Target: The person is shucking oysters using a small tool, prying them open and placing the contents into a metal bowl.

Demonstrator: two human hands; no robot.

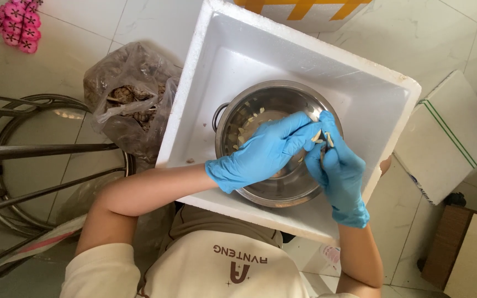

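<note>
A: Widest first: a white foam box [282,66] rests across the person's lap, and a steel bowl [274,190] sits inside it, toward the box's near right corner.

B: And left of the box's left edge, on the floor, a crumpled clear bag [125,94] of brownish scraps. That looks like the waste pile.

A: Now the hands, both in blue gloves. The left hand [260,154] reaches across the bowl from its near left rim, fingers stretched and pinched at the tips.

B: The right hand [338,171] comes up over the bowl's right rim, fingers curled tight, meeting the left over the bowl's far right side.

A: Between them, a small pale clove-like piece [322,138], gripped by both sets of fingertips. Looks like peeling.

B: My judgement: working right above the bowl is sound, anything dropped lands among the pale pieces [249,118] already inside.

A: I'd say a light grip matters; gloves slide on a smooth piece, so pinch the skin, not the flesh.

B: And steady the box on the knees, it overhangs the lap.
</note>
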